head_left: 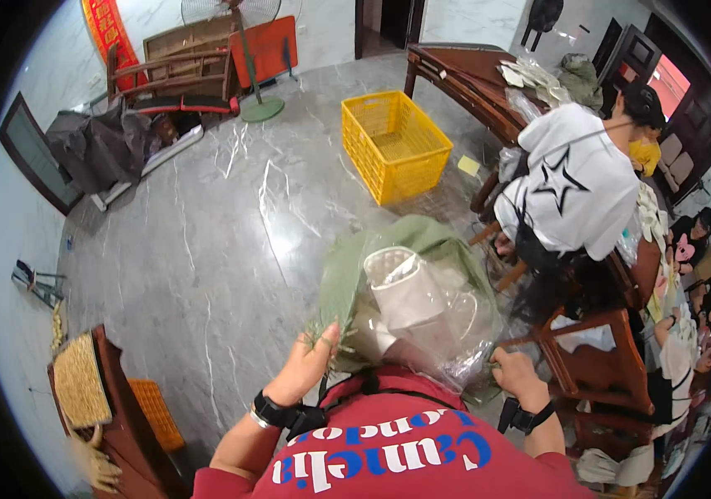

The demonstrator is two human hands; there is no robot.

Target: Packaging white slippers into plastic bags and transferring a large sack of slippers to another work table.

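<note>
Left hand (309, 358) is closed around the frayed left rim of a green woven sack (340, 279); the right hand (519, 376) is curled tight on the rim opposite. Grey marbled floor (156, 258) stretches beneath; the sack is over its near right part, though whether its base rests there is hidden. A wooden chair (603, 370) just beside the right hand might snag the weave. Uneven pulling could fold the sack's mouth inward, or loose strands could tear out under load. The yellow plastic crate (418, 179), nearer the floor's far edge, could trip a forward step. Slick clear film (476, 358) might let the cream tube-shaped piece (409, 295) slide out if the sack tips.
</note>
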